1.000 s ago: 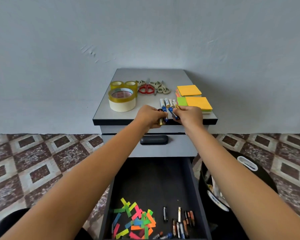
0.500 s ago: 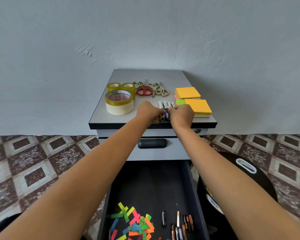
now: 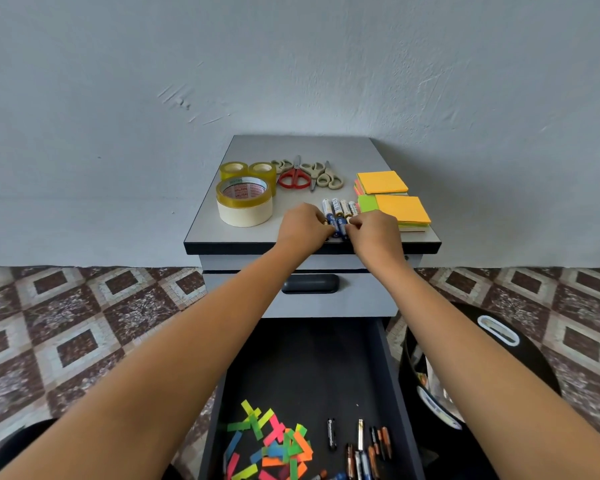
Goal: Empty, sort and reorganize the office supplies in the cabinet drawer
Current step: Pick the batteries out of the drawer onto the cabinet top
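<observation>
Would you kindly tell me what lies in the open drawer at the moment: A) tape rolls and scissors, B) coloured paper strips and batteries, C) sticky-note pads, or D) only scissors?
B: coloured paper strips and batteries lie in the open drawer, while the tape rolls, scissors and sticky-note pads sit on the cabinet top.

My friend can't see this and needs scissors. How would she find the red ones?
Look on the grey cabinet top, at the back, between the tape rolls and the sticky notes. Several scissors lie together there. Only the red scissors have red handles; the beige scissors beside them do not.
</observation>
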### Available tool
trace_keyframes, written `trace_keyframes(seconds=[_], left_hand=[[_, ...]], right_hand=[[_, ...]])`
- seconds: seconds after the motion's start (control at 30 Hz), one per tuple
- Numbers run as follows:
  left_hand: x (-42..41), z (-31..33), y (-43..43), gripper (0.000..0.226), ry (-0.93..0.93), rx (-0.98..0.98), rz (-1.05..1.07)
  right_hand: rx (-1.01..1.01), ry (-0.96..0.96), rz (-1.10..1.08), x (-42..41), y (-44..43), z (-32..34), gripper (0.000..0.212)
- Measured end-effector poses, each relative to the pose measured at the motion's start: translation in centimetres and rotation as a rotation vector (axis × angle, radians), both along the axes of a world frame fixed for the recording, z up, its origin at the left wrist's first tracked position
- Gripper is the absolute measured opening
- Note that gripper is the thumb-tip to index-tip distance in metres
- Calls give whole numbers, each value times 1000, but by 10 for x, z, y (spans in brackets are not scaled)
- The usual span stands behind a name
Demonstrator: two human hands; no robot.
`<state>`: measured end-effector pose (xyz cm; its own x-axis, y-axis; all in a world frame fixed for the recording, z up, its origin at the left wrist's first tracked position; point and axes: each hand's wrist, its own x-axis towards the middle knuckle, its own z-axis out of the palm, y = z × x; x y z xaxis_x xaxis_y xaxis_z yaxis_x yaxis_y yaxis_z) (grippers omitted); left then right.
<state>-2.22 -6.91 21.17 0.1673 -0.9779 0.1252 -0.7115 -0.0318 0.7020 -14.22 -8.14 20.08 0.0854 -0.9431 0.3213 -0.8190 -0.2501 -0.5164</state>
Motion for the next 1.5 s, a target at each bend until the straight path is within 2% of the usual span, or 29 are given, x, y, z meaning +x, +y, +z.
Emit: trace_keyframes(seconds=[0.17, 0.23, 0.47, 0.87, 1.27, 1.4, 1.5], left_hand=[[0, -5, 2, 26, -36, -53, -56], [1, -7, 5, 26, -71, -74, -94], [6, -18, 3, 33, -233, -71, -188], [6, -32, -3, 25, -126, -183, -129], [3, -31, -6, 26, -160, -171, -99], [5, -30, -4, 31, -152, -182, -116], [5, -30, -5, 34, -164, -175, -115]], right_hand=[[-38, 47, 121, -17, 5, -8, 24], [-59, 82, 148, -21, 7, -14, 34], [-192, 1, 75, -28, 4, -26, 28], [-229, -48, 97, -34, 0, -32, 29], [-227, -132, 71, -32, -3, -35, 22], [-371, -86, -99, -42, 2, -37, 28], [-345, -107, -235, -50, 1, -33, 37]])
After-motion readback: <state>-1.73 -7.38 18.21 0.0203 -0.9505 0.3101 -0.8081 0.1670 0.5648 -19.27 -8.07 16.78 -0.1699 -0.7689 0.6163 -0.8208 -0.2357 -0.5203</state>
